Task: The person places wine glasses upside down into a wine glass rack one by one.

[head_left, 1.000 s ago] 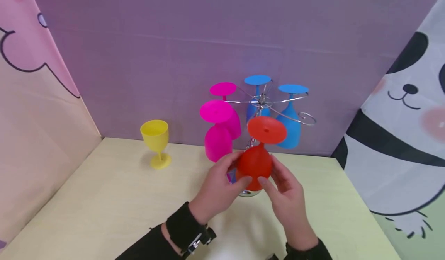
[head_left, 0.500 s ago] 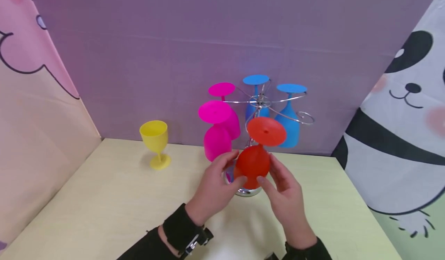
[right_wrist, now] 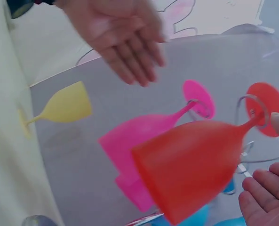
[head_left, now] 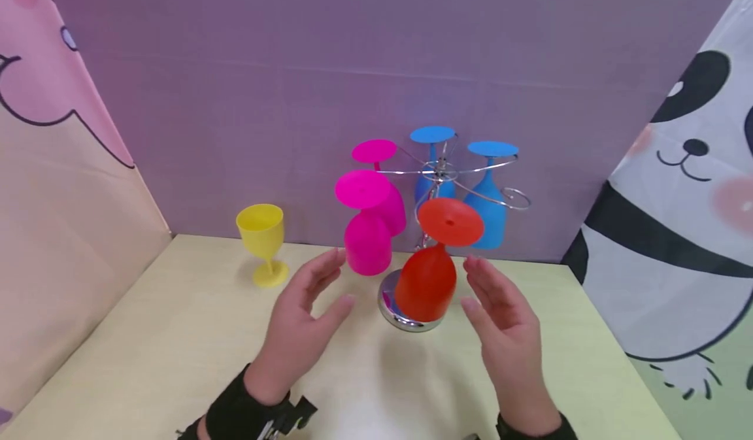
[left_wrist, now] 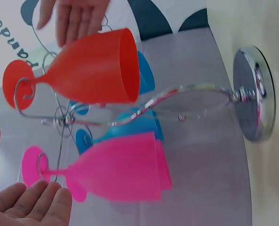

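Observation:
An orange-red goblet (head_left: pixel 426 283) hangs upside down by its foot from a curled arm of the chrome glass rack (left_wrist: pixel 144 107). My left hand (head_left: pixel 302 325) is apart from it on the left, fingers extended and holding nothing. On the other side my right hand (head_left: pixel 504 335) is spread beside the bowl, also empty, with a gap to the goblet. Two pink goblets (head_left: pixel 368 244) hang at the rack's left, near my left fingertips. Two blue goblets (head_left: pixel 488 208) hang at its back and right. One curled hook (head_left: pixel 516 198) at the right bears nothing.
A yellow goblet (head_left: pixel 261 231) stands upright on the pale table (head_left: pixel 194 335), left of the rack. The rack's round chrome base (head_left: pixel 406 322) sits on the tabletop. Behind is a purple backdrop (head_left: pixel 282 119), with a panda-print cloth (head_left: pixel 676 283) at the right.
Both hands have let go of the orange-red goblet and moved apart, the left hand to the left and the right hand to the right. The goblet stays hanging on the rack.

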Tool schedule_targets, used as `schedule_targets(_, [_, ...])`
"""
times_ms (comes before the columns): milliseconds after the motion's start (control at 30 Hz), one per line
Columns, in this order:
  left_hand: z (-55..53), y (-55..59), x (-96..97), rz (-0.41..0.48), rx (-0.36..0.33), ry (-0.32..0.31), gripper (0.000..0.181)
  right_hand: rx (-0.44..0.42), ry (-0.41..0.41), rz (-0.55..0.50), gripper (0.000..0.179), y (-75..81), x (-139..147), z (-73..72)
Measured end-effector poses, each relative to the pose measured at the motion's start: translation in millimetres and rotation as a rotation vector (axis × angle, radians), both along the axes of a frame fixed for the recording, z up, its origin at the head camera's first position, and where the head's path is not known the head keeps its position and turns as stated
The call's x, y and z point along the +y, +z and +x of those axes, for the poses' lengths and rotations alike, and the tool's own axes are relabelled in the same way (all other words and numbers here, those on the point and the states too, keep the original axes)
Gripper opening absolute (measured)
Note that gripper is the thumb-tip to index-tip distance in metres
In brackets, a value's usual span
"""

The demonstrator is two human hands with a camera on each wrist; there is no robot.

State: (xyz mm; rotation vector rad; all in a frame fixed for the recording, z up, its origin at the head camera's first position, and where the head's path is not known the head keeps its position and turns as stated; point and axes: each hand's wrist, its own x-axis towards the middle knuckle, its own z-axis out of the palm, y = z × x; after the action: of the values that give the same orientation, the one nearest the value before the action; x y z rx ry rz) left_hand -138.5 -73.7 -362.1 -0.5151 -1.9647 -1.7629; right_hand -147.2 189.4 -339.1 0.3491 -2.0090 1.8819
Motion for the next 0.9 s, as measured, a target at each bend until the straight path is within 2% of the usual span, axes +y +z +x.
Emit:
schedule_targets(133, [5.3, -3.0, -14.0, 0.008, 0.031, 0.057, 0.058, 0.010, -0.028, -0.047, 0.047, 12.2, 5, 11.3])
schedule_targets(233, [9.5, -5.9, -21.8, 0.024, 0.034, 0.081, 0.058, 0.028, -0.022, -0.093, 0.046, 21.1, 7, 20.3])
schedule_targets(367, [12.1, -6.3, -31.4, 0.018, 0.073, 0.108, 0.060, 0.052, -0.034, -0.114, 0.045, 31.4, 9, 31.3])
schedule_targets(433, [11.7, -4.4, -36.1, 0.006, 0.079, 0.122, 0.062, 0.116, -0.019, -0.108, 0.046, 31.2, 12, 31.8])
schedule_targets(533, [9.6, -1.8, -41.3, 0.000, 0.059, 0.145, 0.062, 0.293, 0.030, -0.087, 0.047, 26.5, 18, 25.9])
schedule_targets(600, [7.4, -1.7, -43.4, -0.006, 0.037, 0.159, 0.061, 0.428, 0.047, -0.029, 0.049, 21.8, 22, 19.7])
schedule_targets(667, [4.3, -3.9, -44.7, -0.020, 0.011, 0.183, 0.060, 0.523, -0.003, 0.072, 0.049, 21.5, 22, 16.3])
schedule_targets(767, [-0.4, -10.1, -46.9, -0.024, -0.058, 0.206, 0.059, 0.570, -0.115, 0.239, 0.051, 24.1, 21, 16.5])
schedule_targets(900, [-6.4, -18.8, -49.5, -0.040, -0.171, 0.230, 0.060, 0.582, -0.206, 0.386, 0.054, 29.9, 20, 19.4])
